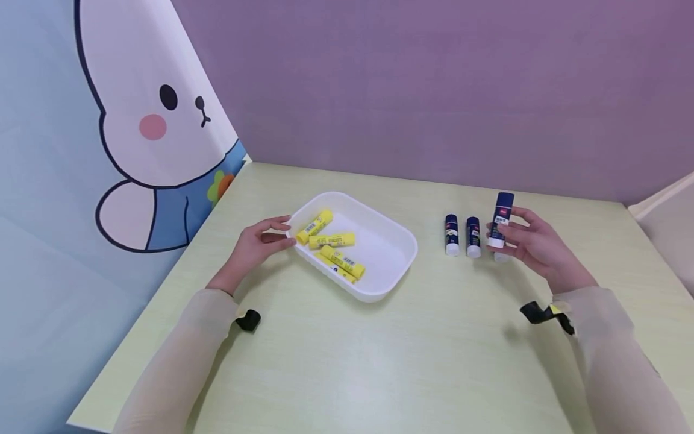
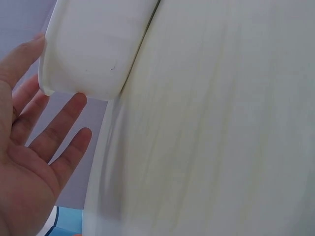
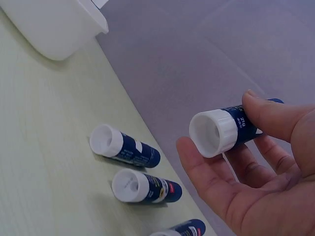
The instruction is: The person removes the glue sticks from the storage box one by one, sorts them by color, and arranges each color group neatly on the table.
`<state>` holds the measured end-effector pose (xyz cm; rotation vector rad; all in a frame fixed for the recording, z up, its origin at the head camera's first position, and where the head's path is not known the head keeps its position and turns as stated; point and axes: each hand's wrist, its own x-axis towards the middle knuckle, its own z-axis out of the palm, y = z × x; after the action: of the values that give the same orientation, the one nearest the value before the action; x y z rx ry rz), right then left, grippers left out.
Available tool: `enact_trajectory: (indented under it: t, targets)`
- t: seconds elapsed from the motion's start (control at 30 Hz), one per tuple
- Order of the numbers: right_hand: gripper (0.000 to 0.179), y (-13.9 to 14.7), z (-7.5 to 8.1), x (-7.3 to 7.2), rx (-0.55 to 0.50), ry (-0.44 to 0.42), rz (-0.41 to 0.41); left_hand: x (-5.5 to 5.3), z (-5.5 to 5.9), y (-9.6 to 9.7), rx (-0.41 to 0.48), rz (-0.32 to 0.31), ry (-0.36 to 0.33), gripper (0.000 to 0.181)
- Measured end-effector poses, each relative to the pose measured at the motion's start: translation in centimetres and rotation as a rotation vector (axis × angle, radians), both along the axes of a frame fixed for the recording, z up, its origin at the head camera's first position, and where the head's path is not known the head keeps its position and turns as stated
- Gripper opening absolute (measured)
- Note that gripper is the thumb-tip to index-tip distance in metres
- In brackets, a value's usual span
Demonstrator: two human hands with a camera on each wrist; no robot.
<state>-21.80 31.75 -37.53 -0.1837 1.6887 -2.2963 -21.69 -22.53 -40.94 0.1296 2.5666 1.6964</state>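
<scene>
My left hand [image 1: 255,244] is at the left end of a white plastic tray [image 1: 386,247], thumb and fingertips touching its rim and fingers loosely spread in the left wrist view. Inside the tray lie several yellow glue sticks [image 1: 332,240]. On the right, my right hand [image 1: 542,244] holds a navy glue stick [image 1: 503,208] between thumb and fingers, raised over the table with its white base tipped downward. Two more navy glue sticks, one [image 1: 452,234] left of the other [image 1: 473,236], lie beside it. A third [image 3: 184,230] is mostly covered by the hand in the head view.
The pale wooden table [image 1: 325,361] ends at a purple partition [image 1: 423,90] behind. A blue cloth with a rabbit picture [image 1: 157,144] hangs on the left, and a pale panel [image 1: 669,229] stands on the right. Black straps [image 1: 544,314] dangle from both sleeves.
</scene>
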Motion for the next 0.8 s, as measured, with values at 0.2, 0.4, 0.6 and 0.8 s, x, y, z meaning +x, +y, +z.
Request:
enact_trajectory:
  t: [0.2,0.4,0.6,0.8]
  targets:
    - [0.037,1.5,-0.4,0.2,0.028,-0.038,-0.057,0.0,0.0,-0.1,0.008,-0.001,-0.008,0.044]
    - [0.035,2.9,-0.9,0.4,-0.043,-0.059,-0.081,0.0,0.1,-0.1,-0.001,0.003,-0.012,0.043]
    - [0.036,4.2,-1.3,0.4,-0.016,-0.116,-0.132,-0.1,0.0,-0.1,-0.002,0.002,-0.020,0.043]
    - [0.040,5.3,-1.8,0.3,-0.003,-0.191,-0.171,-0.2,0.0,-0.1,-0.005,0.005,-0.032,0.043]
